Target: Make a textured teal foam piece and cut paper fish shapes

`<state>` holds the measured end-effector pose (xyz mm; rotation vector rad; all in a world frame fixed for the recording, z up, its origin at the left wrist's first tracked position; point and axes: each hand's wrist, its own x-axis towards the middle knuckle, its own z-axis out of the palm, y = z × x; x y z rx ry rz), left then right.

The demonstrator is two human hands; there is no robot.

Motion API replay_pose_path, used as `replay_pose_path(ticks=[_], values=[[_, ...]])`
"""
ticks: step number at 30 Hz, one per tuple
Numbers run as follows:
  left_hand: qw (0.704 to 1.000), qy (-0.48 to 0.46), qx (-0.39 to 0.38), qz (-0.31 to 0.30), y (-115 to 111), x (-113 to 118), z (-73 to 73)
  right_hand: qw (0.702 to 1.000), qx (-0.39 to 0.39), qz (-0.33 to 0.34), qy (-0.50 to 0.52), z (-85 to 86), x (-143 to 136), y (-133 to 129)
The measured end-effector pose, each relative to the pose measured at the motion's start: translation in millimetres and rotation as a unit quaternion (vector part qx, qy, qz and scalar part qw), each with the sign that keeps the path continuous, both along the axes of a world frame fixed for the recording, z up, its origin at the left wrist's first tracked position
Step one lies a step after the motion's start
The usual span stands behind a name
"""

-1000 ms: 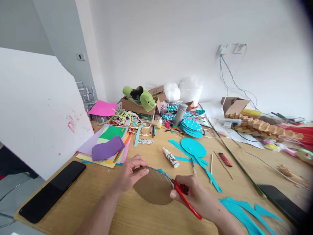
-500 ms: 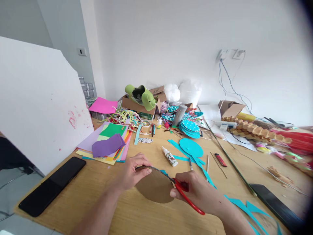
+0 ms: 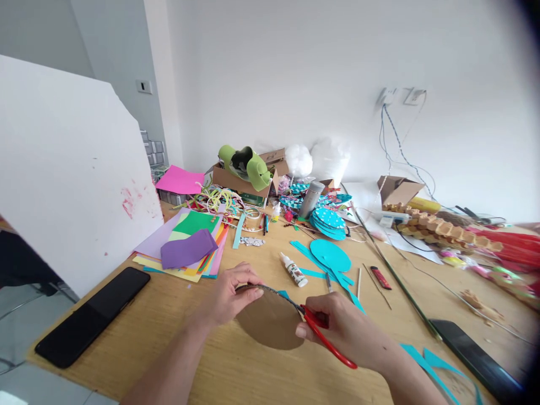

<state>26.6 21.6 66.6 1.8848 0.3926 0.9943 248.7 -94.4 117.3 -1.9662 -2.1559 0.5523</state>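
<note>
I have the brown disc (image 3: pixel 272 320) tilted up just above the near part of the worktop (image 3: pixel 236 365), between my two hands. My left hand (image 3: pixel 228 295) pinches its upper left rim, thumb on the near face and fingers behind, probably to steady it while leaving the right side exposed. My right hand (image 3: pixel 341 323) has its fingers curled around the handles of the red scissors (image 3: pixel 333 346), blades at the disc's right edge, seemingly angled to follow the curve; I cannot tell how far the blades are apart. Beyond the disc lies a glue bottle (image 3: pixel 294 270), with a blue disc (image 3: pixel 331 255) to its right, both within easy reach, I judge. Farther left, purple paper (image 3: pixel 189 249) tops a stack of coloured sheets, and a black phone (image 3: pixel 93 318) rests near the worktop's edge, out of my elbow's way.
</note>
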Motion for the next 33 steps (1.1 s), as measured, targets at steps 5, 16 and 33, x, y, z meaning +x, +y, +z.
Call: replay_pose_path(ticks=[5,16,33], values=[[1.0,-0.003,-0.002,-0.004,1.6,0.7,-1.9,1.0,-0.007,0.003,0.01,0.4,0.0,-0.4],[1.0,-0.007,-0.017,-0.008,1.2,1.0,-5.5,1.0,0.004,-0.016,0.012,-4.5,-0.8,-3.3],[1.0,0.009,-0.019,-0.005,0.7,2.1,-4.4,0.999,-0.014,-0.01,-0.036,-0.3,-1.3,-6.6]])
